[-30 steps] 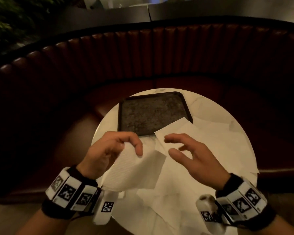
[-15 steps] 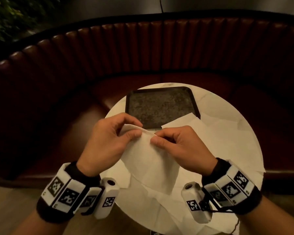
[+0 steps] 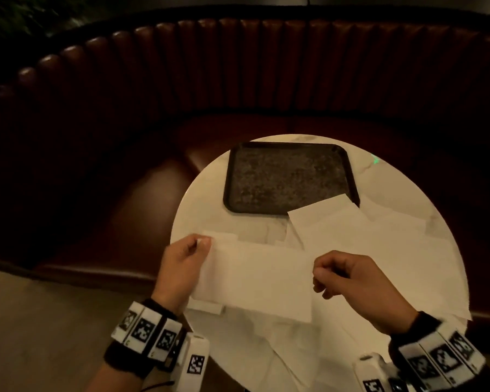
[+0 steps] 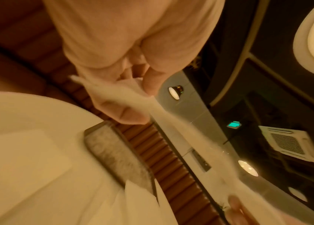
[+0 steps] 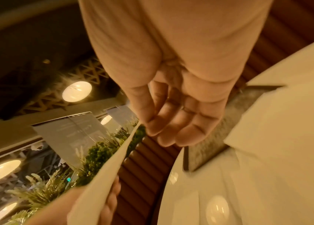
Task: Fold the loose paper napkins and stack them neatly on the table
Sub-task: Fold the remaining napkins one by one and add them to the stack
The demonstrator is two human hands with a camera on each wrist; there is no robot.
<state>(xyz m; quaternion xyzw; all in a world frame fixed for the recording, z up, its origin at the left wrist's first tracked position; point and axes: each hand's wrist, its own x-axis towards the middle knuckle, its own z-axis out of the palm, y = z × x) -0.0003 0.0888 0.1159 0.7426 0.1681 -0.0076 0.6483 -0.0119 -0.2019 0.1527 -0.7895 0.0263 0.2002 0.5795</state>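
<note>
A white paper napkin (image 3: 255,278) is stretched flat in the air over the near side of the round table (image 3: 207,199). My left hand (image 3: 181,267) pinches its far left corner between thumb and fingers. My right hand (image 3: 351,278) pinches its right edge. In the left wrist view the napkin (image 4: 133,97) runs from my left hand (image 4: 131,91) down to the right. The right wrist view shows the sheet (image 5: 102,175) edge-on below my right hand (image 5: 152,121). Several loose napkins (image 3: 393,250) lie spread over the table's right and near parts.
A dark rectangular tray (image 3: 289,176) sits at the far side of the table, with one napkin corner (image 3: 331,205) overlapping its near right corner. A curved brown leather bench (image 3: 238,80) wraps round the table. The floor (image 3: 40,321) shows at the lower left.
My hands were close together on a bunched napkin half a second ago. They have moved apart and pulled the sheet out flat between them.
</note>
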